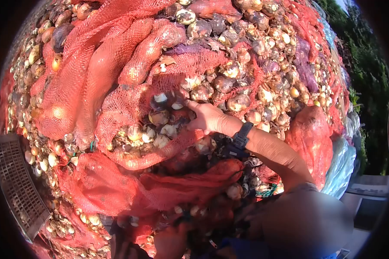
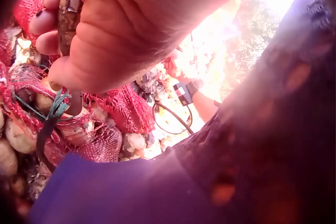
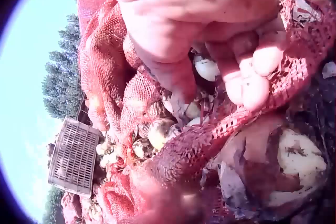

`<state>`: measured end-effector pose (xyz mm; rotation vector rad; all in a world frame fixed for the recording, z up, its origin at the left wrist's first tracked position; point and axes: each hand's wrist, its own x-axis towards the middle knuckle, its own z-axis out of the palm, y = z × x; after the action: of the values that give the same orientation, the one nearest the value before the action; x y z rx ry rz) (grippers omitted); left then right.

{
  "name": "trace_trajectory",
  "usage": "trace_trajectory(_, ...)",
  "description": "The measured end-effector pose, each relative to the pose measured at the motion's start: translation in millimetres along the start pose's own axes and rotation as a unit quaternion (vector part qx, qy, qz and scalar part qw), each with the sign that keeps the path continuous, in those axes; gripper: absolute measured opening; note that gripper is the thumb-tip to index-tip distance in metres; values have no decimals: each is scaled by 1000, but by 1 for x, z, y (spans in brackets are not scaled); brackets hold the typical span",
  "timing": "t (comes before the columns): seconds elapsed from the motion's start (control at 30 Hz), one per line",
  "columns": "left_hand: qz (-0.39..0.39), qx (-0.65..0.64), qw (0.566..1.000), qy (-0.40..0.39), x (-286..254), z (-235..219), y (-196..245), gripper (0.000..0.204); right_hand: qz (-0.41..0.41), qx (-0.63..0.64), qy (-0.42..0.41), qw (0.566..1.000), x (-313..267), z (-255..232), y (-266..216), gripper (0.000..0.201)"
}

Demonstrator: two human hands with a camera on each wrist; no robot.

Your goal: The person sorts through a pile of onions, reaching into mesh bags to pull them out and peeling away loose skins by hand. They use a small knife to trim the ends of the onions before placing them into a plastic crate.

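In the head view my right hand (image 1: 208, 118) reaches into an opened red mesh bag (image 1: 138, 162) of onions (image 1: 161, 140). Close up in the right wrist view, the right hand (image 3: 197, 19) curls its fingers over the mesh rim (image 3: 231, 124), with a pale onion (image 3: 207, 69) between thumb and fingers. My left hand (image 1: 170, 241) is low in the head view, in shadow. The left wrist view shows the left hand (image 2: 123, 32) gripping a brown wrapped handle (image 2: 69, 19). A dark curved piece (image 2: 46, 140) lies below it, beside green string (image 2: 58, 104) on red mesh.
Red mesh bags (image 1: 108, 64) and loose onions (image 1: 272, 99) are heaped all around. A plastic crate (image 1: 19, 185) stands at the left. Toward the right are another red bag (image 1: 311, 138), bluish plastic sheeting (image 1: 341, 168) and trees (image 1: 361, 56).
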<state>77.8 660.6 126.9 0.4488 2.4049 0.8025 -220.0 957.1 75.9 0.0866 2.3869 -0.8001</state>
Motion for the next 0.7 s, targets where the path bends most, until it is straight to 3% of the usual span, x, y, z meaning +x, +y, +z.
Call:
trace_trajectory(0.1,-48,6,997,-56,-3,-5,-4,26,14,-66,170,983,-1,-11,4,34)
trace_trajectory(0.13,-51,5,997,-59,-6,-6,-4,26,-69,-90,261,959,5,-13,13,27)
trace_trajectory(0.17,-60,-15,996,-68,-7,-8,-3,27,-130,-159,295,933,21,-16,29,28)
trace_trajectory(0.23,-74,-54,993,-72,-2,-11,0,27,-103,-184,287,934,51,-25,32,35)
trace_trajectory(0.3,-101,-92,988,-71,-1,-16,1,28,66,23,215,974,92,-36,26,37)
trace_trajectory(0.33,-111,-91,987,-68,-2,-18,1,28,97,91,233,963,128,-29,49,38)
trace_trajectory(0.37,-108,-77,989,-59,-2,-19,1,30,136,240,161,948,133,-27,46,55)
trace_trajectory(0.47,-93,-45,994,-36,0,-18,3,39,85,161,137,974,157,-25,57,43)
trace_trajectory(0.53,-77,-18,996,-29,-3,-15,3,43,87,251,214,940,151,-18,57,31)
trace_trajectory(0.57,-68,7,997,-31,-6,-13,1,45,113,321,265,902,148,-16,56,25)
trace_trajectory(0.63,-53,72,995,-37,-13,-6,-1,49,92,436,238,863,153,-19,65,23)
trace_trajectory(0.67,-46,101,993,-40,-17,-2,-1,51,98,433,235,865,152,-20,72,23)
trace_trajectory(0.7,-41,121,991,-41,-17,-1,-2,53,110,325,232,910,148,-25,72,30)
